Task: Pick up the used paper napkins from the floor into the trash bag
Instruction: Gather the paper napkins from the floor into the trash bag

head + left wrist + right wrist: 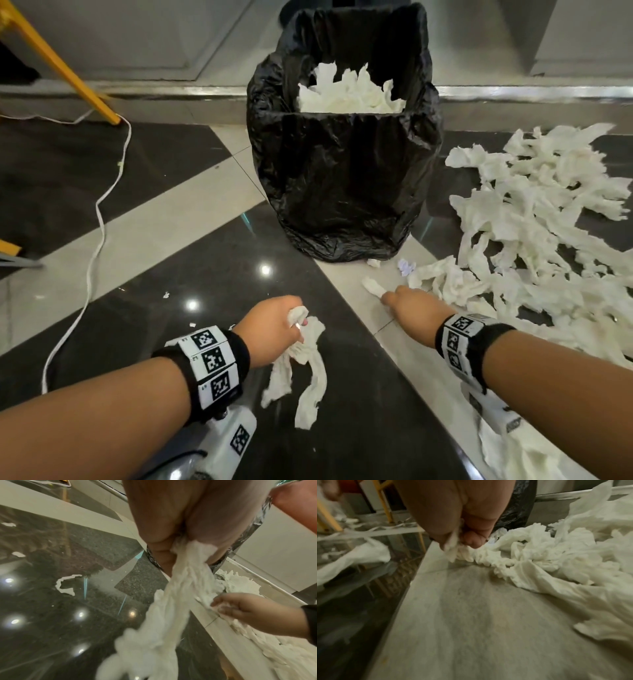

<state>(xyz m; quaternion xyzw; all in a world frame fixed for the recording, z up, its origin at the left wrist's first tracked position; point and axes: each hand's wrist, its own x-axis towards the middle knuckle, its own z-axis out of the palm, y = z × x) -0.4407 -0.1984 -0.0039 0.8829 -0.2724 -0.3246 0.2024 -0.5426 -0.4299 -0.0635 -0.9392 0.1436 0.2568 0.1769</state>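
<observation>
The floor (pixel 144 260) spreads out in polished black slabs crossed by pale stone bands, ceiling lights glinting off the dark parts. On its right side lies the heap (pixel 534 222) of crumpled white napkins, running from beside the bag down past the right arm. The bag (pixel 342 185), black and glossy, stands upright over a bin just left of the heap, its mouth open. Inside it, white napkins (pixel 352 94) are piled up to the near rim.

A white cord (pixel 99 219) snakes across the floor on the left, passing the foot of a yellow leg (pixel 65 72); only the head view shows both whole.

The left hand (pixel 274 329) hangs above a dark slab, fingers curled tight round a bunch (pixel 305 370) of napkins whose twisted tails dangle beneath it. The left wrist view shows what the head view cannot: the paper squeezed between thumb and fingers, and a torn scrap (pixel 66 584) lying on the black stone.

The right hand (pixel 411 305) is low over a pale band at the heap's near edge, pinching the end of a strip (pixel 371 286). From the right wrist view you can see the thumb and fingers closed on it and the strip (pixel 488 559) trailing back, ruffled, into the heap, still lying on the stone. A small purplish bit (pixel 406 265) lies near the bag's foot.
</observation>
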